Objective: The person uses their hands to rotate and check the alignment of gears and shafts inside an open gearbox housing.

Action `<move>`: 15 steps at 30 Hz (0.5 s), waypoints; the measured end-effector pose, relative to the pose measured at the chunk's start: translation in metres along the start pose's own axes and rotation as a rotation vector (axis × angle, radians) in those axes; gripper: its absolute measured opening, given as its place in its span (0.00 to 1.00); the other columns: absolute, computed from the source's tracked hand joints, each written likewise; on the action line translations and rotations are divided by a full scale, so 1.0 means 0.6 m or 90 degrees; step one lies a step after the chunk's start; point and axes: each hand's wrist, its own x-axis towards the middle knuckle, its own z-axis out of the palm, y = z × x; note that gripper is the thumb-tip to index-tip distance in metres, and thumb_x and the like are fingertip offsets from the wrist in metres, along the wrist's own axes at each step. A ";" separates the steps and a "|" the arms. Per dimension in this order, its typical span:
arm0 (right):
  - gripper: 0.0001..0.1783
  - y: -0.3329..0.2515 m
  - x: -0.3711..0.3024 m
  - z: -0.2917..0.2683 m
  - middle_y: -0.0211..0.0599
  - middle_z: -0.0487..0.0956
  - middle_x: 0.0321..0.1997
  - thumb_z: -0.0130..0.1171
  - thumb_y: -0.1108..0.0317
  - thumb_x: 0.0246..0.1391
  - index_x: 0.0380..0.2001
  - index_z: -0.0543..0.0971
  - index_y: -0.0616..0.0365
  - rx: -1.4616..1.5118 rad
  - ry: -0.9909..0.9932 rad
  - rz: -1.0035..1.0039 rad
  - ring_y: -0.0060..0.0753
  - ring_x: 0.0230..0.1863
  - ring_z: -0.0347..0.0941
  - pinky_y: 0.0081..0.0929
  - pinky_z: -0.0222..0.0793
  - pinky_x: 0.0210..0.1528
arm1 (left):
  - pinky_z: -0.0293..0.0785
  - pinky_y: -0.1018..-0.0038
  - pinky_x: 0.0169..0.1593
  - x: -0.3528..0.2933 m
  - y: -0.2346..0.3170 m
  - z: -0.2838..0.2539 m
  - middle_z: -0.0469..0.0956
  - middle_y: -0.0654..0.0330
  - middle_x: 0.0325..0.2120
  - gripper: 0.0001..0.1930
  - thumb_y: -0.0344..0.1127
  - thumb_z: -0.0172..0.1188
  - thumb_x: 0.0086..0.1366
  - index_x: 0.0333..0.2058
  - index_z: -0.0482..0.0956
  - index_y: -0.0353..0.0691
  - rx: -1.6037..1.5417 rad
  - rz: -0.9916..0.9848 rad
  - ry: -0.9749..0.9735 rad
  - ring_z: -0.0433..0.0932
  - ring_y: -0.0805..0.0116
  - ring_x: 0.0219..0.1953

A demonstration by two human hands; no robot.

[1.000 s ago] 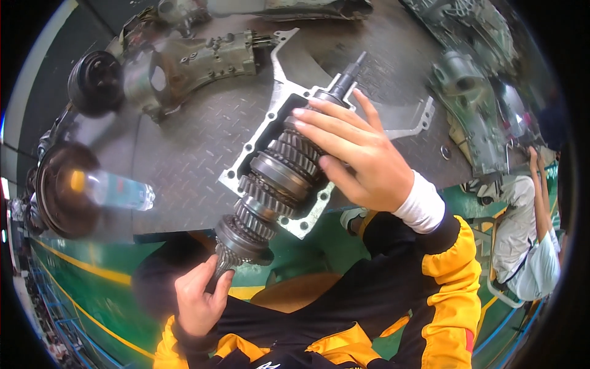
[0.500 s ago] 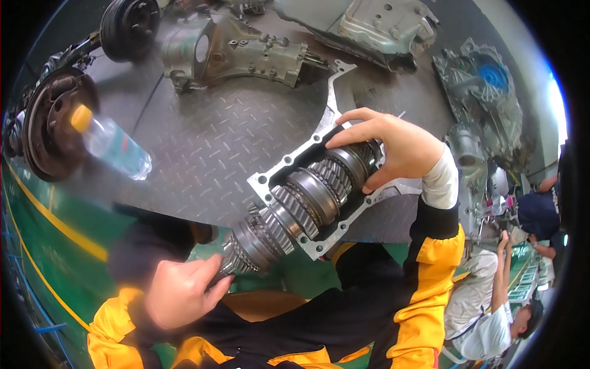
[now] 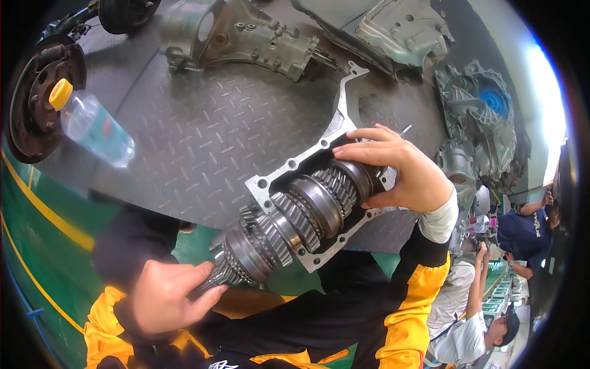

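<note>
A gear shaft (image 3: 294, 216) with several helical gears and synchronizer rings lies lengthwise in an open, light metal gearbox case half (image 3: 292, 165). Its near end sticks out past the table edge. My left hand (image 3: 174, 294) is closed around the splined tip there, thumb and fingers pinching it. At the far end, my right hand (image 3: 402, 167) curves over the last gear and bearing, its fingers on one side and thumb on the other. My right palm hides part of that end and of the case.
On the steel-plate table (image 3: 203, 123) stand another gearbox housing (image 3: 246, 40), a metal pan (image 3: 399, 31) and a clear bottle with a yellow cap (image 3: 98, 129). A brake drum assembly (image 3: 43, 98) is at left, a large casing (image 3: 482, 117) at right. People (image 3: 467, 332) are at the right.
My view has shifted a little, so the bottle and drum appear farther left and up. Both hands keep their grip on the gear shaft, with only small movement.
</note>
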 end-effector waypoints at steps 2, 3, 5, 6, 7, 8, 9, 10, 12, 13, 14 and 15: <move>0.47 -0.006 -0.003 0.003 0.39 0.75 0.62 0.73 0.77 0.30 0.62 0.74 0.51 0.032 0.008 0.009 0.48 0.68 0.63 0.43 0.52 0.72 | 0.66 0.68 0.19 -0.003 -0.006 0.003 0.73 0.53 0.14 0.12 0.29 0.72 0.47 0.31 0.81 0.32 -0.011 0.006 0.011 0.74 0.55 0.14; 0.47 -0.020 -0.007 0.002 0.39 0.75 0.62 0.73 0.77 0.30 0.62 0.74 0.51 0.035 0.006 0.005 0.48 0.68 0.63 0.43 0.52 0.72 | 0.66 0.68 0.19 -0.008 -0.007 0.003 0.74 0.53 0.14 0.12 0.29 0.72 0.47 0.31 0.82 0.32 -0.022 0.005 0.022 0.74 0.55 0.15; 0.49 -0.063 -0.021 -0.009 0.45 0.73 0.65 0.74 0.75 0.28 0.62 0.72 0.60 0.048 0.053 -0.015 0.54 0.69 0.63 0.49 0.54 0.71 | 0.67 0.68 0.19 -0.009 -0.006 0.000 0.74 0.53 0.14 0.13 0.29 0.72 0.47 0.31 0.82 0.32 -0.014 0.000 0.018 0.74 0.55 0.15; 0.49 -0.073 -0.024 -0.010 0.46 0.72 0.66 0.74 0.73 0.30 0.63 0.70 0.63 0.067 0.054 -0.102 0.52 0.72 0.60 0.51 0.52 0.71 | 0.67 0.68 0.19 -0.009 -0.004 -0.001 0.74 0.53 0.14 0.13 0.30 0.73 0.47 0.31 0.82 0.32 -0.007 -0.001 0.013 0.74 0.55 0.15; 0.49 -0.093 -0.025 -0.002 0.45 0.72 0.67 0.75 0.71 0.31 0.64 0.70 0.61 0.062 0.023 -0.101 0.51 0.72 0.60 0.52 0.51 0.72 | 0.67 0.68 0.19 -0.006 -0.002 -0.002 0.74 0.52 0.14 0.13 0.30 0.73 0.47 0.31 0.82 0.32 -0.011 -0.002 0.003 0.75 0.55 0.15; 0.50 -0.116 -0.018 0.008 0.43 0.72 0.67 0.76 0.69 0.31 0.64 0.70 0.59 0.054 -0.006 -0.104 0.51 0.72 0.59 0.52 0.49 0.72 | 0.67 0.68 0.19 -0.010 -0.001 -0.004 0.74 0.52 0.14 0.13 0.30 0.73 0.47 0.31 0.82 0.32 -0.011 -0.007 0.004 0.75 0.55 0.15; 0.50 -0.135 -0.011 0.017 0.41 0.72 0.67 0.76 0.67 0.32 0.65 0.70 0.57 0.015 0.001 -0.094 0.51 0.72 0.59 0.53 0.47 0.72 | 0.67 0.68 0.19 -0.008 -0.002 -0.004 0.74 0.52 0.14 0.13 0.30 0.73 0.47 0.32 0.82 0.32 -0.017 0.001 0.004 0.75 0.55 0.15; 0.50 -0.138 0.000 0.036 0.39 0.72 0.67 0.76 0.65 0.33 0.65 0.70 0.56 -0.016 0.010 -0.092 0.51 0.72 0.60 0.54 0.45 0.72 | 0.67 0.68 0.19 -0.006 -0.004 -0.002 0.74 0.52 0.14 0.13 0.30 0.73 0.47 0.32 0.82 0.32 -0.014 0.001 0.002 0.75 0.55 0.15; 0.52 -0.124 0.014 0.049 0.36 0.72 0.67 0.77 0.63 0.32 0.66 0.69 0.55 -0.027 0.005 -0.099 0.53 0.72 0.59 0.55 0.42 0.73 | 0.69 0.70 0.20 -0.006 -0.004 0.000 0.74 0.59 0.15 0.12 0.37 0.72 0.53 0.33 0.82 0.37 0.011 0.001 0.007 0.74 0.59 0.15; 0.53 -0.117 0.018 0.045 0.35 0.70 0.68 0.77 0.63 0.32 0.67 0.67 0.53 -0.002 0.011 -0.094 0.51 0.72 0.58 0.57 0.44 0.72 | 0.69 0.69 0.20 -0.008 -0.005 0.001 0.74 0.59 0.15 0.12 0.37 0.72 0.53 0.33 0.82 0.38 0.008 0.003 0.012 0.74 0.59 0.15; 0.55 -0.110 0.020 0.042 0.33 0.68 0.70 0.77 0.63 0.32 0.68 0.65 0.51 0.023 0.017 -0.089 0.49 0.73 0.57 0.58 0.45 0.72 | 0.69 0.69 0.20 -0.010 -0.005 0.000 0.74 0.59 0.15 0.12 0.37 0.72 0.53 0.33 0.82 0.38 0.005 0.004 0.017 0.74 0.59 0.15; 0.55 -0.098 0.018 0.039 0.34 0.69 0.69 0.77 0.63 0.30 0.67 0.66 0.51 0.007 0.009 -0.077 0.50 0.73 0.56 0.58 0.45 0.72 | 0.69 0.69 0.20 -0.010 -0.005 0.001 0.74 0.59 0.15 0.12 0.37 0.72 0.53 0.33 0.82 0.38 0.003 0.003 0.023 0.74 0.59 0.15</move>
